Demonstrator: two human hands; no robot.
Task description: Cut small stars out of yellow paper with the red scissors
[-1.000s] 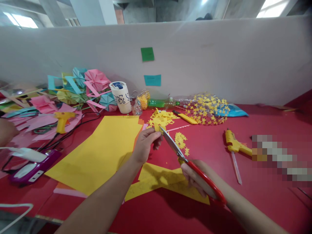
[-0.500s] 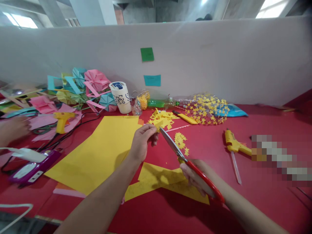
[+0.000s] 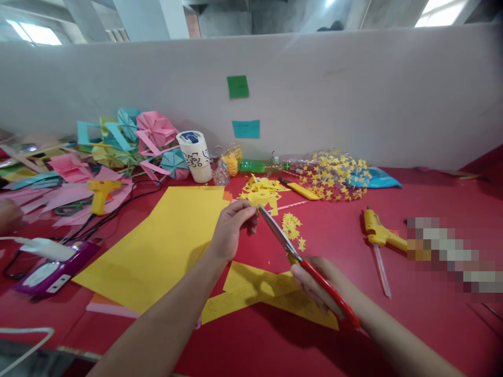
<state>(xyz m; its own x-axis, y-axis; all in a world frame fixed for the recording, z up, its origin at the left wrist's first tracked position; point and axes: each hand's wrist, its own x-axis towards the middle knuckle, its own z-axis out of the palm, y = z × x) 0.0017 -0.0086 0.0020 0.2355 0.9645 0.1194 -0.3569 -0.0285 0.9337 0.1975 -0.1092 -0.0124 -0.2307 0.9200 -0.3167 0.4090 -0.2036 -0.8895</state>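
My left hand (image 3: 232, 225) pinches a small yellow paper piece (image 3: 255, 203) above the middle of the red table. The scissors (image 3: 280, 233), with red handles, are gripped by my right hand (image 3: 320, 280). Their tips touch or nearly touch the piece at my left fingertips, and the blades look closed. Beyond the hands lies a heap of yellow scraps (image 3: 261, 189). Small cut stars (image 3: 291, 225) lie right of the blades. Yellow paper strips (image 3: 251, 285) lie below the hands, and large yellow sheets (image 3: 157, 235) rest under and left of my left forearm.
Yellow glue guns lie left (image 3: 101, 195) and right (image 3: 379, 230). Along the back stand a white cup (image 3: 195, 157), a green bottle (image 3: 253, 166) and a star-covered clear item (image 3: 334, 175). A yellow cutter (image 3: 302, 189) lies nearby. Another person's hand (image 3: 8, 215) shows left, near a purple power strip (image 3: 57, 269).
A yellow scrap now shows just beyond the scissor tips, and the held piece looks smaller. The other person's hand has moved left, mostly out of view. My hands have barely moved.
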